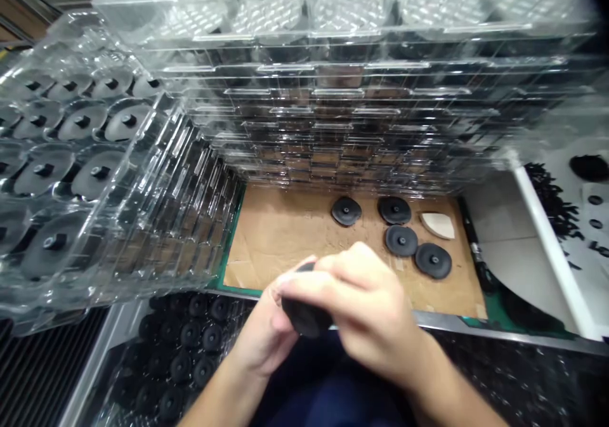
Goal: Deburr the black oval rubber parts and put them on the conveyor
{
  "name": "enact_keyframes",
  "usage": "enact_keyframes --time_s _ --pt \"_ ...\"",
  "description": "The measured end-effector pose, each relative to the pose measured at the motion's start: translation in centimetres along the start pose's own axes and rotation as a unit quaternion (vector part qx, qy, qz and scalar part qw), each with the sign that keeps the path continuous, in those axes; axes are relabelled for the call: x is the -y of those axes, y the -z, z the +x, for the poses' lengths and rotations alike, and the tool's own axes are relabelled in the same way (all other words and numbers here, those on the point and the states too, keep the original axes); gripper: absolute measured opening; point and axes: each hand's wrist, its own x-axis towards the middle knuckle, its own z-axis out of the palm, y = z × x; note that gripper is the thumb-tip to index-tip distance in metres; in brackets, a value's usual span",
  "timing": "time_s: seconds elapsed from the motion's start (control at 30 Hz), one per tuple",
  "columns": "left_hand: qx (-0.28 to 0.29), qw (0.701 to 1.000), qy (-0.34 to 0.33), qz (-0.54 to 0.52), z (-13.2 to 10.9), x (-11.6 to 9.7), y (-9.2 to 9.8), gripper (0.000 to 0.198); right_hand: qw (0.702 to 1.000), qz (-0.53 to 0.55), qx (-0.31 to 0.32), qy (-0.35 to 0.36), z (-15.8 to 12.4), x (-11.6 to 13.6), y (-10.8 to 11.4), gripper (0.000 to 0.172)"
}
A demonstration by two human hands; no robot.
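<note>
Just in front of my body, both hands meet on a black rounded disc part (308,319). My left hand (266,335) grips its left edge, with the thumb and fingers closed. From the right, my right hand (371,303) reaches over the top of the same part, its fingers bent and pressed on it. The fingers cover the upper side of the part. Beyond the hands, several similar black discs (401,241) with small raised centres lie on a brown cardboard sheet (276,236). A cream-coloured flat piece (438,225) with a pointed end lies beside them.
A tall stack of clear plastic trays (333,91) stands behind the cardboard. Another stack (85,141) at left holds dark parts in its top tray. More black discs (190,335) sit at lower left. A white partition (552,243) and small black pieces (552,202) are at right.
</note>
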Motion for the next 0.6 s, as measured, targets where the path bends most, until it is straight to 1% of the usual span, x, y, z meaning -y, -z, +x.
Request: enact_keyframes --time_s 0.07,0.13,0.2,0.27,0.3,0.33,0.37,0.4,0.43,0.47,0.5,0.53,0.57,0.6 --pt "-0.003 0.999 -0.035 -0.033 0.0 -0.3 0.3 0.067 0.993 0.038 -0.019 -0.107 -1.3 -1.2 0.0 0.026" --pt "0.017 0.996 -0.056 -0.063 -0.1 -0.7 0.5 0.06 0.971 0.075 -0.033 -0.222 -3.4 -2.8 -0.3 0.021" --pt "0.036 0.994 -0.059 -0.083 -0.2 -0.9 0.6 0.055 0.948 0.098 -0.022 -0.302 -5.8 -4.2 -1.1 0.018" --pt "0.041 0.993 -0.056 -0.097 -0.3 -0.9 0.5 0.054 0.935 0.099 0.002 -0.341 -7.6 -5.0 -1.9 0.019" --pt "0.04 0.993 -0.051 -0.102 -0.3 -0.9 0.4 0.054 0.932 0.095 0.011 -0.351 -8.1 -5.1 -2.2 0.02" --pt "0.037 0.993 -0.047 -0.105 -0.3 -0.8 0.2 0.054 0.929 0.09 0.015 -0.359 -8.2 -4.9 -2.2 0.02" --pt "0.035 0.993 -0.042 -0.105 -0.3 -0.8 0.0 0.055 0.928 0.083 0.005 -0.364 -7.9 -4.4 -2.1 0.021" --pt "0.03 0.994 -0.037 -0.103 -0.2 -0.7 -0.3 0.056 0.93 0.073 -0.017 -0.361 -7.2 -3.6 -1.8 0.021" --pt "0.02 0.994 -0.033 -0.098 -0.2 -0.6 -0.6 0.056 0.936 0.06 -0.049 -0.343 -6.3 -2.6 -1.4 0.021" --pt "0.011 0.995 -0.033 -0.092 -0.2 -0.6 -0.8 0.056 0.947 0.044 -0.081 -0.308 -5.1 -1.4 -1.0 0.021" --pt "0.005 0.996 -0.033 -0.086 -0.2 -0.6 -1.1 0.056 0.961 0.025 -0.109 -0.254 -4.0 -0.2 -0.7 0.022" --pt "0.002 0.996 -0.031 -0.08 -0.2 -0.5 -1.2 0.055 0.975 0.007 -0.123 -0.187 -2.9 0.9 -0.6 0.024" --pt "0.0 0.997 -0.027 -0.074 -0.2 -0.6 -1.3 0.053 0.985 -0.006 -0.119 -0.122 -1.9 1.8 -0.6 0.026" --pt "-0.001 0.997 -0.025 -0.068 -0.3 -0.6 -1.3 0.05 0.992 -0.009 -0.103 -0.072 -1.2 2.6 -0.7 0.027"
